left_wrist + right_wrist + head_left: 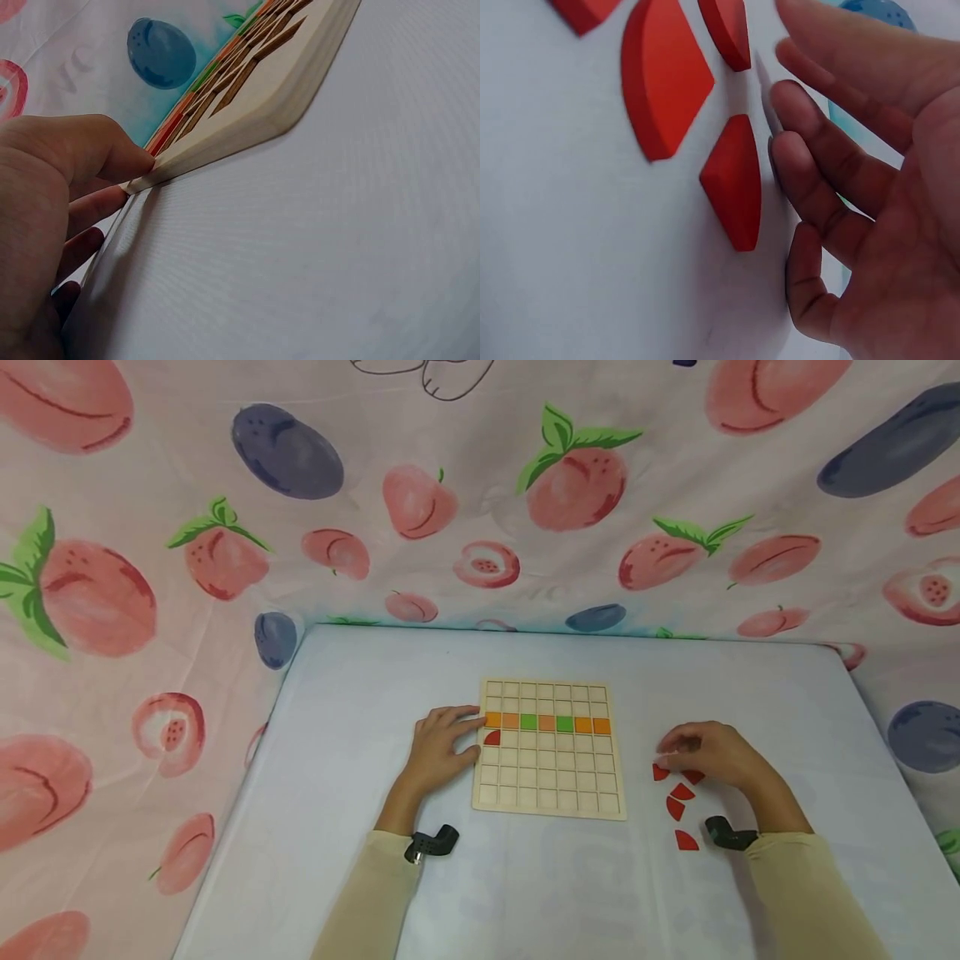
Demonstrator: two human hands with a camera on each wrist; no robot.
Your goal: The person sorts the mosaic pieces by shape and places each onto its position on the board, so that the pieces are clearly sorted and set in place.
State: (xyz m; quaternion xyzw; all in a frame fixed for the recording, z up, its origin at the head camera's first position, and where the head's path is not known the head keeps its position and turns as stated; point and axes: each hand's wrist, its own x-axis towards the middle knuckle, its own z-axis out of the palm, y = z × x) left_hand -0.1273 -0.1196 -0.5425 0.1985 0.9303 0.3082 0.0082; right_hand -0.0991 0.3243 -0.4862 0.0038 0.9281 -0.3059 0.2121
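While the spread left hand (442, 747) touches the board (556, 776), the right hand (707, 752), loosely curled, pinching nothing visible, should lift one red piece (676, 808) right of the board by its edges

Free room separates board (557, 792) from red pieces (676, 808); left hand (437, 750) obstructs part of board's left edge

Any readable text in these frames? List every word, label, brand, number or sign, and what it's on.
"NC" (likely reading): faint letters on the fruit-print cloth, left wrist view; too blurred to be sure.
Wooden grid board, coloured tiles, red quarter-circle pieces: no text visible.
Black wrist cameras: too small to tell whether they carry markings.
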